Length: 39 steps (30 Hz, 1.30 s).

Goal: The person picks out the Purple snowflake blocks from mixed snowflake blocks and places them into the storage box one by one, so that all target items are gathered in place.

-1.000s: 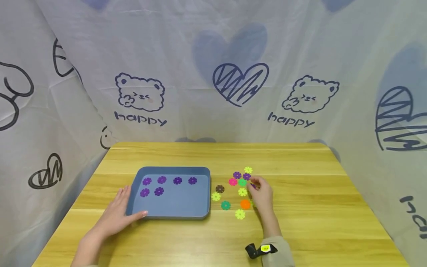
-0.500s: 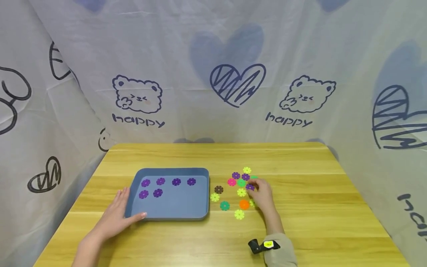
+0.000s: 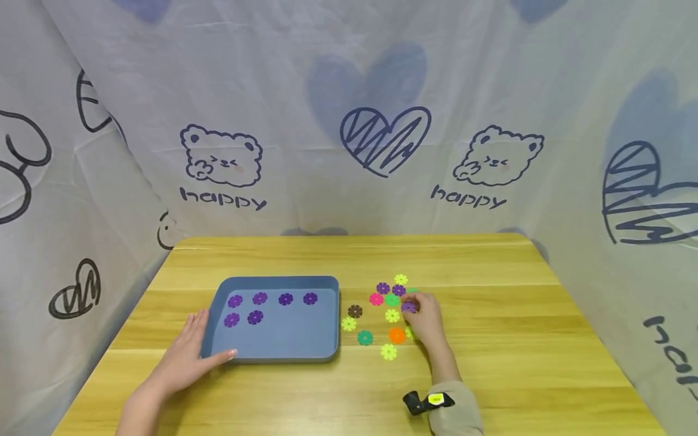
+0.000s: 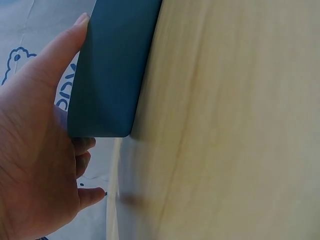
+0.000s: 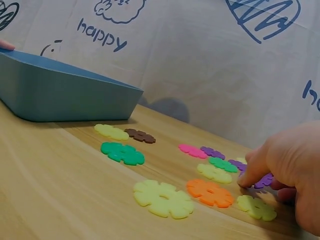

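In the head view, my left hand (image 3: 182,357) lies with extended fingers along the left side of the blue tray (image 3: 278,361), its thumb touching the near rim. The left wrist view shows this hand (image 4: 40,125) around the corner of the tray (image 4: 107,75). Six purple flower discs, such as one at the tray's far side (image 3: 286,299), lie inside. My right hand (image 3: 428,321) pinches a purple disc (image 3: 408,307) among the loose discs right of the tray; the right wrist view shows the purple disc (image 5: 263,181) at the fingers of this hand (image 5: 290,175), partly hidden.
Loose discs on the wooden table (image 3: 518,339) include a pink one (image 3: 376,299), an orange one (image 3: 397,335), a brown one (image 3: 355,311), a dark green one (image 3: 365,338) and several yellow ones. Behind the table hangs a printed curtain (image 3: 305,200).
The head view has shifted slightly. My right fingers have closed at the purple disc, which shows more than a second ago. The left hand keeps its place at the tray.
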Tool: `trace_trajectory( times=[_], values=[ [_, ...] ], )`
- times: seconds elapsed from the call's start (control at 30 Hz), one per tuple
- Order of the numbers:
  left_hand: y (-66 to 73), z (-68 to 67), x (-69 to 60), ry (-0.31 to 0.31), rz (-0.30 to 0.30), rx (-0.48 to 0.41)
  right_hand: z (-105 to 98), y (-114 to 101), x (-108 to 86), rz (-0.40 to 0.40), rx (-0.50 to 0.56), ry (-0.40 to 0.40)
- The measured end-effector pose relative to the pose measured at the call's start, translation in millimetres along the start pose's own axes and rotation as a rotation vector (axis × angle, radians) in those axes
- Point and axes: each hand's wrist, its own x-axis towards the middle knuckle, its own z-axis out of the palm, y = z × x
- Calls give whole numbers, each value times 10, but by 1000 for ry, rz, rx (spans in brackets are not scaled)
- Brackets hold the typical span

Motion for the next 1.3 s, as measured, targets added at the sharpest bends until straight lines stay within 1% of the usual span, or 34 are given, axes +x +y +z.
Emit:
trace_trajectory(
  times=[0.1, 0.17, 0.33, 0.43, 0.57, 0.77, 0.9, 1.13, 1.23, 1.3],
  values=[
    [0, -25, 3, -6, -5, -2, 11, -11, 16, 7, 1, 29],
    [1, -38, 6, -12, -9, -10, 2, -18, 28, 25, 23, 49],
    [14, -33, 8, -24, -22, -26, -40, -41, 44, 86, 117, 81],
    [28, -32, 1, -32, -27, -20, -38, -78, 37, 110, 164, 98],
    [28, -26, -19, -37, -21, 0, -23, -182, -6, 116, 243, 106],
    [12, -9, 3, -31, -20, 29, -31, -439, -72, 127, 385, 56],
    [-5, -4, 17, -14, -7, 44, -14, -612, -101, 129, 442, 16],
    [0, 11, -3, -8, -12, 70, 93, -846, -190, 67, 547, -73],
    [14, 10, 8, -2, -13, 90, 172, -920, -202, 26, 584, -114],
    [27, 3, 23, 1, -12, 106, 225, -965, -211, 14, 602, -138]
  ],
)
